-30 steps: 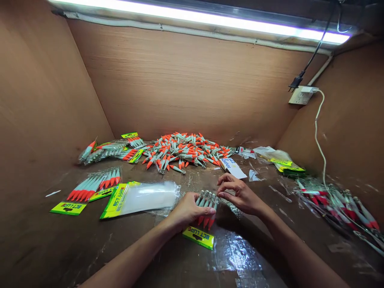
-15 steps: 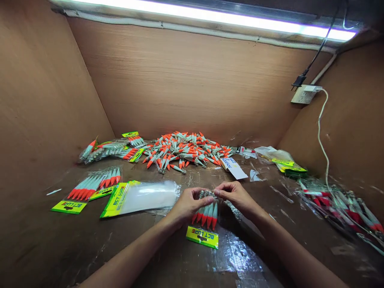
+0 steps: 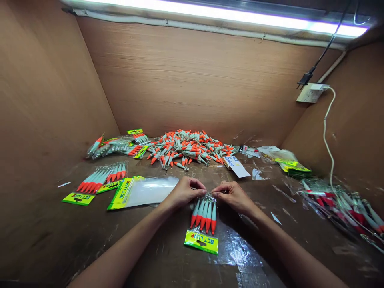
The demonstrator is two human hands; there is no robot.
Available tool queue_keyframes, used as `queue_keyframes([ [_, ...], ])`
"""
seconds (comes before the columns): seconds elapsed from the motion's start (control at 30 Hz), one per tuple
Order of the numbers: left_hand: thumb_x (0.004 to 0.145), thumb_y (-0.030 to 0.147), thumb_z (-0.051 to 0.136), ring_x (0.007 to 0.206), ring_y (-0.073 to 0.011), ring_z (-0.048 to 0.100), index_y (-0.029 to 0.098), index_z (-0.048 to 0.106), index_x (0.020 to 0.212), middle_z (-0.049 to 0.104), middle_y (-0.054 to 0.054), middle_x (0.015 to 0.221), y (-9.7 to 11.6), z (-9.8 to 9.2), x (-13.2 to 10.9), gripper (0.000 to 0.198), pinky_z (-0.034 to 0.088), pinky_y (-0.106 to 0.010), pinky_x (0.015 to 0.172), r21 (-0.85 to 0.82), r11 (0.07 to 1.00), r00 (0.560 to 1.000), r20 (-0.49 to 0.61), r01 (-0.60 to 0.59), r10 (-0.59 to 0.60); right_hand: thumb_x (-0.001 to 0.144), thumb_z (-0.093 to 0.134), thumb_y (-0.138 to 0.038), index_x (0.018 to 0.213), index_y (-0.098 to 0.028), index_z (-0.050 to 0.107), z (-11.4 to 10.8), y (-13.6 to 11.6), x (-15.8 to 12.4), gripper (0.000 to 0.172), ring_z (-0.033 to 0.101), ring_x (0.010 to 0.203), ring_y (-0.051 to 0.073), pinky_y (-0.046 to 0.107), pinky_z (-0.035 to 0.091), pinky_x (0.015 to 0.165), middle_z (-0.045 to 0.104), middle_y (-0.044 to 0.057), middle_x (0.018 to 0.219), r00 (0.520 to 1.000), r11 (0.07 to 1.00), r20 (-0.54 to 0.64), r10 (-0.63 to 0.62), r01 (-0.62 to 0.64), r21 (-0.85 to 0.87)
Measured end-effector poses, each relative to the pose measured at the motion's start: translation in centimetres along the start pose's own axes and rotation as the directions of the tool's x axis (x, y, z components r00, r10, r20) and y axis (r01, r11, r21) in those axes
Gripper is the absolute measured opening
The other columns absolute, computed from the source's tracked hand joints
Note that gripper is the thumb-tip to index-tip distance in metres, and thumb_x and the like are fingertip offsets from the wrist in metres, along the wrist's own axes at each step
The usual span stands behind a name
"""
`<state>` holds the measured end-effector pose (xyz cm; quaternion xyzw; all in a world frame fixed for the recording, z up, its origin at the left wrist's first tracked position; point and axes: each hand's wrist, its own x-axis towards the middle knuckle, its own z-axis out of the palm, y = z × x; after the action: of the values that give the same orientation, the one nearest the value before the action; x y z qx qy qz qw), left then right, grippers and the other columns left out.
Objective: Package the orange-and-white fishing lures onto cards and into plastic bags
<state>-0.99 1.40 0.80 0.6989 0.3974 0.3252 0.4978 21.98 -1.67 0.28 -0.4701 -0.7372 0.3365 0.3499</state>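
Note:
A clear bag of squid lures (image 3: 205,216) lies in front of me, its yellow-green header card nearest me. Several lures sit side by side inside, orange ends toward the card, metal hooks at the far end. My left hand (image 3: 186,192) pinches the far left corner of this bag by the hooks. At the far right corner, the thumb and fingers of my right hand (image 3: 230,196) are closed on the plastic. Just left of my left hand is a stack of flat bags (image 3: 150,191) with yellow cards.
A heap of loose lures (image 3: 189,148) lies at the back. Filled bags (image 3: 100,178) rest on the left, with more behind them. A folded paper card (image 3: 237,167) stands right of the heap. Red-and-white lures (image 3: 345,204) and a white cable (image 3: 327,132) are at the right.
My hands have moved slightly apart along the bag's far edge, and more of the lures shows between them. The whole view has shifted a little.

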Motion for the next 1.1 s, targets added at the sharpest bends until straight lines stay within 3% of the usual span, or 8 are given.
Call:
queue_keyframes([
  [0.27, 0.074, 0.027, 0.077, 0.105, -0.0258, 0.065, 0.019, 0.078, 0.077, 0.075, -0.007, 0.095, 0.3, -1.5, -0.9, 0.008, 0.045, -0.031, 0.093, 0.196, 0.96, 0.979, 0.081, -0.199, 0.186, 0.087, 0.067, -0.023, 0.085, -0.023, 0.076, 1.2, 0.0, -0.6, 0.009, 0.059, 0.079, 0.018, 0.028, 0.042, 0.071, 0.064, 0.003, 0.079, 0.98, 0.949, -0.004, -0.199, 0.191, -0.251],
  [0.33, 0.073, 0.027, 0.079, 0.109, -0.0264, 0.065, 0.02, 0.077, 0.098, 0.075, -0.007, 0.104, 0.6, -1.7, -1.3, 0.026, 0.046, -0.031, 0.094, 0.23, 0.945, 0.969, 0.136, -0.233, 0.206, 0.089, 0.066, -0.022, 0.085, -0.022, 0.075, 1.4, 0.1, -0.7, 0.01, 0.058, 0.079, 0.018, 0.028, 0.041, 0.07, 0.062, 0.003, 0.079, 0.976, 0.934, 0.011, -0.219, 0.213, -0.286],
  [0.43, 0.069, 0.029, 0.085, 0.112, -0.0258, 0.064, 0.025, 0.057, 0.137, 0.068, -0.007, 0.126, 0.9, -1.8, -1.4, 0.074, 0.046, -0.033, 0.096, 0.289, 0.907, 0.938, 0.254, -0.305, 0.235, 0.09, 0.066, -0.025, 0.086, -0.022, 0.075, 1.4, 0.5, -0.8, 0.011, 0.057, 0.078, 0.017, 0.027, 0.041, 0.069, 0.06, 0.002, 0.078, 0.973, 0.92, 0.005, -0.232, 0.22, -0.325],
  [0.5, 0.066, 0.03, 0.087, 0.113, -0.0252, 0.064, 0.027, 0.048, 0.145, 0.067, -0.006, 0.128, 0.9, -1.7, -1.3, 0.088, 0.047, -0.033, 0.097, 0.328, 0.882, 0.922, 0.303, -0.339, 0.241, 0.091, 0.065, -0.027, 0.09, -0.023, 0.076, 1.4, 0.6, -0.9, 0.011, 0.057, 0.078, 0.017, 0.027, 0.041, 0.069, 0.06, 0.003, 0.079, 0.972, 0.911, 0.003, -0.236, 0.223, -0.346],
  [0.7, 0.076, 0.024, 0.081, 0.096, -0.0204, 0.071, 0.029, 0.059, 0.134, 0.075, -0.001, 0.109, 0.2, -1.0, -2.9, 0.062, 0.052, -0.029, 0.087, 0.501, 0.803, 0.943, 0.244, -0.323, 0.227, 0.096, 0.058, -0.028, 0.105, -0.028, 0.076, 0.4, -0.5, -1.2, 0.02, 0.06, 0.084, 0.017, 0.025, 0.044, 0.072, 0.065, 0.004, 0.089, 0.945, 0.875, 0.113, -0.307, 0.327, -0.357],
  [0.9, 0.093, 0.028, 0.065, 0.122, -0.021, 0.062, 0.03, 0.066, 0.125, 0.069, -0.002, 0.127, -1.4, 0.0, -4.9, 0.032, 0.047, -0.035, 0.106, 0.596, 0.69, 0.908, 0.206, -0.411, 0.364, 0.096, 0.057, -0.025, 0.115, -0.036, 0.073, -0.5, -1.4, -1.6, 0.027, 0.064, 0.102, 0.016, 0.026, 0.046, 0.089, 0.063, 0.001, 0.126, 0.881, 0.839, 0.291, -0.373, 0.454, -0.3],
  [1.0, 0.099, 0.031, 0.056, 0.128, -0.021, 0.057, 0.029, 0.064, 0.129, 0.064, -0.003, 0.134, -1.8, -0.2, -5.4, 0.031, 0.044, -0.038, 0.109, 0.642, 0.623, 0.891, 0.257, -0.447, 0.374, 0.093, 0.062, -0.025, 0.111, -0.036, 0.075, -0.7, -1.2, -1.6, 0.025, 0.064, 0.107, 0.017, 0.028, 0.045, 0.096, 0.06, 0.0, 0.134, 0.866, 0.839, 0.353, -0.355, 0.461, -0.287],
  [1.1, 0.1, 0.035, 0.051, 0.14, -0.0232, 0.043, 0.03, 0.051, 0.142, 0.05, -0.005, 0.148, -1.2, -1.4, -6.4, 0.042, 0.036, -0.042, 0.115, 0.642, 0.583, 0.867, 0.37, -0.499, 0.334, 0.087, 0.068, -0.023, 0.112, -0.037, 0.075, -1.4, -1.3, -1.7, 0.03, 0.058, 0.122, 0.022, 0.034, 0.042, 0.103, 0.05, 0.0, 0.147, 0.843, 0.846, 0.432, -0.32, 0.46, -0.27],
])
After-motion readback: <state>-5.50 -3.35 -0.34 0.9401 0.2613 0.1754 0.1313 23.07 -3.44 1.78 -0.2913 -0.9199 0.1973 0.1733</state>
